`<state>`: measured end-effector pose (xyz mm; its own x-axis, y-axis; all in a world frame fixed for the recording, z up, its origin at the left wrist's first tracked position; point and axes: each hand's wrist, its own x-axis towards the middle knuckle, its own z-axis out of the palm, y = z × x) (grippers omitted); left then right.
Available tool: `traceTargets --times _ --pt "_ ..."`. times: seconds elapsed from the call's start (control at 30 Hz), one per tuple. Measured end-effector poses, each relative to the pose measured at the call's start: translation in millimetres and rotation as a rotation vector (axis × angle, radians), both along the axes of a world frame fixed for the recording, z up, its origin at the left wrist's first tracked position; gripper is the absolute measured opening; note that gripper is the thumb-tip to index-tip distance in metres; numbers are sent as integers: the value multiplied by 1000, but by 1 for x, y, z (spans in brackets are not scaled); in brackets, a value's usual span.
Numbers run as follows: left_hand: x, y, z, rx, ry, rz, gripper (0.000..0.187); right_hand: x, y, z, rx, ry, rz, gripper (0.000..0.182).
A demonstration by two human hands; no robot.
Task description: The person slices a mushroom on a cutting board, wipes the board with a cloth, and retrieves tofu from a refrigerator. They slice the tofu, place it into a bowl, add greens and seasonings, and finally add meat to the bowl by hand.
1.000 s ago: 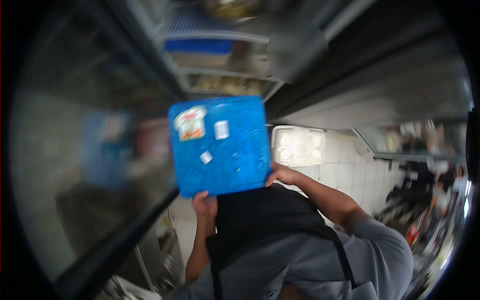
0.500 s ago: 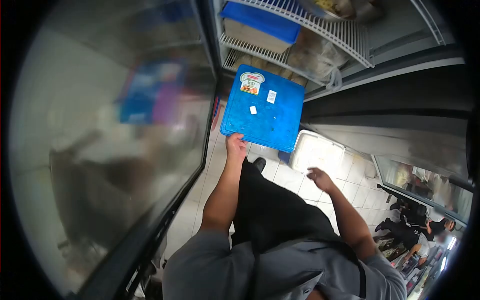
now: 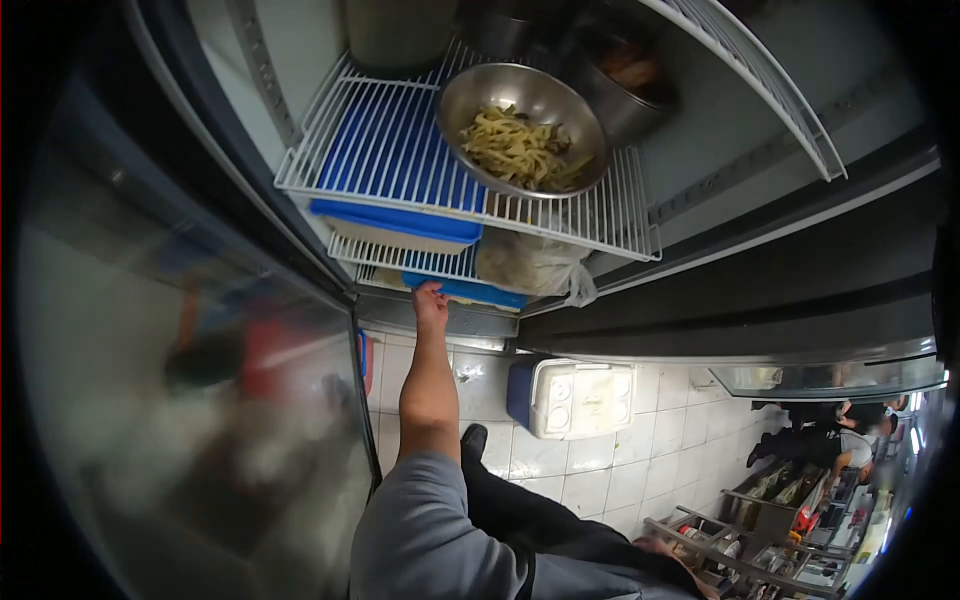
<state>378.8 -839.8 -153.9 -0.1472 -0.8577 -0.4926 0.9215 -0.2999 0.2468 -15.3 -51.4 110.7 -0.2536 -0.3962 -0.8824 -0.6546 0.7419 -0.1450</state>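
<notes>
My left hand (image 3: 430,297) is closed on the near edge of a flat blue lid (image 3: 480,293), which lies mostly inside the fridge under the lower wire shelf. Only the lid's front strip shows; what it rests on is largely hidden. Just above it, a tub with a darker blue lid (image 3: 400,222) and a tied clear plastic bag (image 3: 540,265) sit on the lower shelf. My right hand (image 3: 662,552) is low in the view beside my dark trousers, blurred, with its fingers not readable.
A steel bowl (image 3: 460,95) of pale green strips stands on the upper wire shelf (image 3: 625,215), near metal pots. The glass door (image 3: 250,420) is swung out to the left. A white-topped cooler box (image 3: 590,400) is on the tiled floor. People are at work at far right.
My left hand has pushed the blue lid forward into the fridge's lower part. My right hand has dropped back toward my body, and the view has tilted up to the shelves.
</notes>
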Motion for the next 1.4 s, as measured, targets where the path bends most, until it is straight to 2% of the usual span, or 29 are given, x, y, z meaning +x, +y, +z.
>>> traceTargets --times 0.07,0.1,0.17,0.2,0.27,0.3,0.33,0.4,0.43,0.47,0.5,0.53,0.6,0.67,0.73,0.77,0.83,0.87,0.9,0.93,0.97,1.07,1.1,1.13,1.2,1.27,1.3,1.33,1.4 --pt "-26 -28 43 0 28 56 8 39 -56 32 134 46 -391 37" --pt "-28 -27 44 1 -12 49 12 46 -57 37 100 57 -423 37" --pt "-45 -33 11 -22 -29 108 13 53 -60 40 46 75 -491 36" --pt "-49 -32 4 -37 -36 141 14 55 -56 45 47 57 -489 37" --pt "-39 -30 1 121 29 109 18 58 -53 56 47 18 -481 39" --pt "-51 -68 -8 98 26 89 19 54 -95 49 52 38 -490 41" --pt "-43 -49 -2 63 19 87 20 58 -79 60 46 50 -482 43" --pt "-40 -56 -23 -5 -74 -69 25 60 -83 59 56 93 -418 45" --pt "-45 -59 -18 103 -228 -144 29 51 -84 48 59 118 -353 46" --pt "-53 -58 -11 67 -277 -92 29 46 -84 36 61 137 -288 46" --pt "-54 -53 20 140 -427 -114 30 38 -85 21 56 133 -398 44" --pt "-49 -45 47 213 -578 -124 32 31 -94 11 39 135 -370 43" --pt "-26 -4 46 262 -771 137 36 29 -97 0 2 122 -306 41" --pt "-3 24 86 219 -927 417 37 25 -121 -10 -141 178 21 43" --pt "20 70 203 82 -1037 695 34 42 -163 -1 -341 152 -44 44" --pt "26 38 216 31 -1033 644 34 48 -217 -7 -376 164 0 43" --pt "57 11 263 -68 -1015 559 34 63 -271 -11 -511 138 121 44" --pt "60 3 303 -47 -915 426 33 87 -317 14 -433 115 100 44" --pt "63 -5 338 -28 -811 298 33 99 -347 18 -546 15 141 44" --pt "62 -18 347 7 -843 274 34 119 -378 29 -678 -49 189 39" --pt "62 -28 354 42 -871 255 34 139 -412 45 -654 -100 212 42" --pt "58 -34 386 12 -642 298 30 196 -506 96 -743 -216 317 38" --pt "61 -28 402 -53 -679 273 31 209 -535 102 -824 -241 383 39" --pt "67 -23 410 -219 -504 240 28 221 -555 107 -891 -266 445 39" --pt "79 -35 401 -255 -397 110 33 254 -599 152 -808 -258 463 39" --pt "90 -35 393 -345 -305 47 34 258 -646 114 -1265 -152 686 40" --pt "103 -51 360 -480 -197 -81 41 264 -665 109 -1374 -83 689 40" --pt "111 -34 373 -531 -173 -129 47 274 -680 110 -1493 -15 685 40" --pt "122 -30 372 -540 -16 -145 41 286 -718 118 -1384 98 591 42"
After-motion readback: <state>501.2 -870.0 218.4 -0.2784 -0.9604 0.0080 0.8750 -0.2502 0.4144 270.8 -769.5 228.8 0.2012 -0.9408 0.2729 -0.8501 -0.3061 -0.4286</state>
